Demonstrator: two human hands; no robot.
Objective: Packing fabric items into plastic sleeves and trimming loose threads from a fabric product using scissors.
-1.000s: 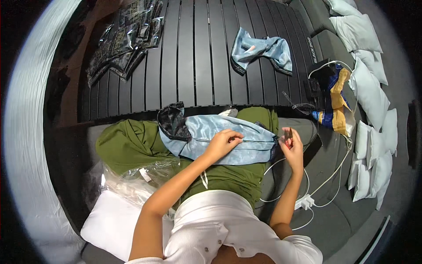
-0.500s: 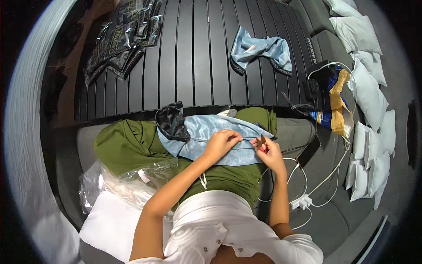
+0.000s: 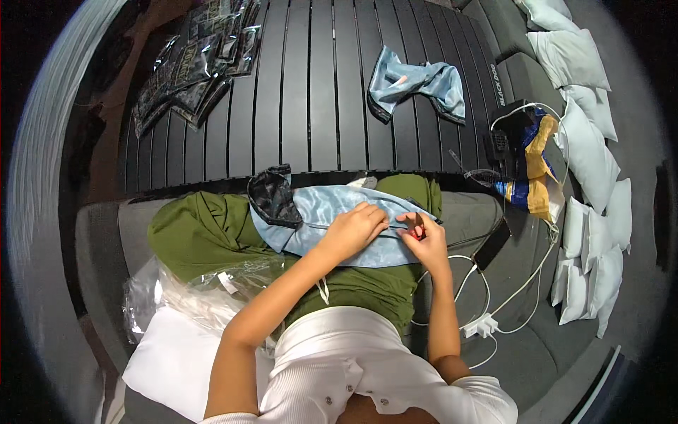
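Across my lap lies a light-blue satiny fabric sleeve (image 3: 318, 205) with a black cuff (image 3: 274, 201) at its left end. My left hand (image 3: 358, 230) rests on the middle of it, fingers closed and pinching the cloth along a seam. Just to its right, over the right part of the sleeve, my right hand (image 3: 426, 244) has its fingers bent around a small red-handled tool (image 3: 423, 230). Most of that tool is hidden by the fingers.
A black slatted table (image 3: 296, 92) stands in front, bearing a second blue piece (image 3: 417, 85) and dark plastic packets (image 3: 191, 71). White cables and a plug adapter (image 3: 480, 325), a phone (image 3: 492, 244) and a blue-yellow bag (image 3: 540, 169) lie right; clear plastic (image 3: 205, 290), a white cushion (image 3: 169, 353) left.
My right hand has turned a little, its fingers curling so the tool's dark tip no longer shows. My left fingers have shifted slightly on the cloth. The view has moved slightly.
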